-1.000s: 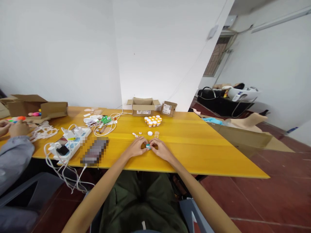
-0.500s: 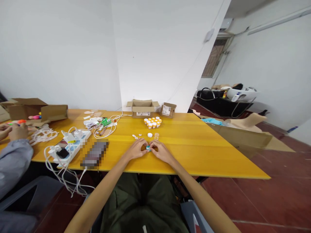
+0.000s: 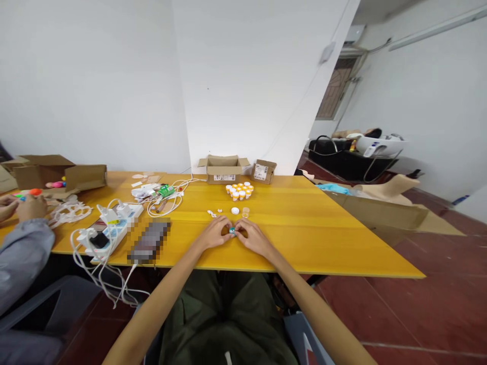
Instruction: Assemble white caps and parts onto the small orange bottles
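Note:
A small teal and white piece (image 3: 232, 230) is pinched between the fingertips of my left hand (image 3: 217, 232) and my right hand (image 3: 249, 235), low over the wooden table (image 3: 312, 243). Just beyond my fingers lie a round white lid (image 3: 235, 211) and a clear round container (image 3: 245, 212). Small white pieces (image 3: 212, 214) rest past my left hand, with another little white piece (image 3: 219, 210) beside them. Farther back, several white-capped jars with orange bands (image 3: 239, 191) stand in a cluster.
Cardboard boxes (image 3: 223, 170) stand against the wall. To the left are a power strip (image 3: 114, 230) with cables, a phone (image 3: 149, 242), and a green packet (image 3: 166, 191). At the far left, another person's hands (image 3: 32, 208) hold colourful pieces near an open box (image 3: 81, 178).
My hands stay almost in place, and the small piece between them looks slightly turned. The other person's hands and sleeve at the left have shifted a little.

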Demonstrator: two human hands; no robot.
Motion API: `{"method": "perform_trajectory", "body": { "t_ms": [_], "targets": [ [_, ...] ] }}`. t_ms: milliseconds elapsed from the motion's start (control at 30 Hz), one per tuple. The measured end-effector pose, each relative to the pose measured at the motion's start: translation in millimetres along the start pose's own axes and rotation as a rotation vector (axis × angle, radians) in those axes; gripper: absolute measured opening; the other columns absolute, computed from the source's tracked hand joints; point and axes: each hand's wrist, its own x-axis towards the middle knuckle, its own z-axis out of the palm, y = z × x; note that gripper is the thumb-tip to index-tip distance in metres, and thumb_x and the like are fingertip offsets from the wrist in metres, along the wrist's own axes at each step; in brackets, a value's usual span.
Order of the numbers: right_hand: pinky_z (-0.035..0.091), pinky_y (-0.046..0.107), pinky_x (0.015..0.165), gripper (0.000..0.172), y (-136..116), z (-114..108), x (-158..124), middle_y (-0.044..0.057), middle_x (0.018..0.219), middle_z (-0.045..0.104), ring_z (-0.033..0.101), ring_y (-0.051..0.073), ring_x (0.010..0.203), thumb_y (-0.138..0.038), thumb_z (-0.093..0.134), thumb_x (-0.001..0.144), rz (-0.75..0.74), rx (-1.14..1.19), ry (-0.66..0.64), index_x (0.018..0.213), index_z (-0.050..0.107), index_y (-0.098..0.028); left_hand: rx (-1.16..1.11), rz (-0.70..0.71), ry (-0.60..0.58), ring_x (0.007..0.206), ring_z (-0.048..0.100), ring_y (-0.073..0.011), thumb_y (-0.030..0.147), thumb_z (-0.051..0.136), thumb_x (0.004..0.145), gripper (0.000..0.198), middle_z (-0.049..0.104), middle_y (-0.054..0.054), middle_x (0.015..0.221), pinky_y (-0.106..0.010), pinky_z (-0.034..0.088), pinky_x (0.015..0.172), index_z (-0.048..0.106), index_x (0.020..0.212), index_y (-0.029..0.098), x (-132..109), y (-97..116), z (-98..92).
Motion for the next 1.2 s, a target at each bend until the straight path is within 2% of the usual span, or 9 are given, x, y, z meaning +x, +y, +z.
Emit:
{"method": "perform_trajectory", "body": {
  "t_ms": [400,667,833,1067,1200],
  "targets": [
    [0.051,0.033,0.079,0.014,1,0,-2,0.003,0.086,0.064,0.063,0.020,0.083,-0.012,0.053,0.084,0.018,-0.036,0.037,0.082,0.059,-0.024,0.017,-0.019,0.005,0.098,0.060,-0.0237,0.033,0.062,0.087,0.010,0.064,-0.004,0.094,-0.040,0.047,0.094,0.059,0.088,0.024,0,0,0.1],
    [0.051,0.035,0.079,0.015,8,3,-4,0.006,0.088,0.065,0.063,0.023,0.084,-0.017,0.048,0.091,0.020,-0.176,0.106,0.085,0.059,-0.025,0.052,-0.023,0.026,0.100,0.059,-0.0241,0.028,0.062,0.087,0.005,0.064,-0.004,0.097,-0.040,0.047,0.095,0.060,0.089,0.024,0,0,0.0],
    [0.049,0.034,0.076,0.015,12,9,-9,0.008,0.090,0.067,0.063,0.024,0.085,-0.019,0.049,0.093,0.007,-0.299,0.103,0.086,0.061,-0.026,0.064,-0.015,0.023,0.104,0.059,-0.0240,0.028,0.062,0.087,0.007,0.065,-0.004,0.099,-0.041,0.047,0.098,0.062,0.094,0.024,-1,-1,0.4],
    [0.044,0.031,0.065,0.012,11,10,-11,0.010,0.086,0.071,0.065,0.023,0.073,-0.025,0.052,0.095,0.101,-0.394,0.116,0.087,0.062,-0.026,0.053,-0.008,0.045,0.103,0.060,-0.0240,0.028,0.064,0.086,0.008,0.064,-0.004,0.099,-0.040,0.046,0.098,0.063,0.093,0.024,-1,-1,0.8],
    [0.040,0.030,0.060,0.013,-4,6,-16,0.006,0.071,0.067,0.061,0.021,0.061,-0.029,0.055,0.093,0.151,-0.267,0.134,0.083,0.061,-0.025,0.068,-0.017,0.043,0.101,0.060,-0.0244,0.027,0.063,0.086,0.007,0.064,-0.005,0.097,-0.041,0.047,0.096,0.062,0.092,0.023,-1,-2,0.8]
  ]
}}
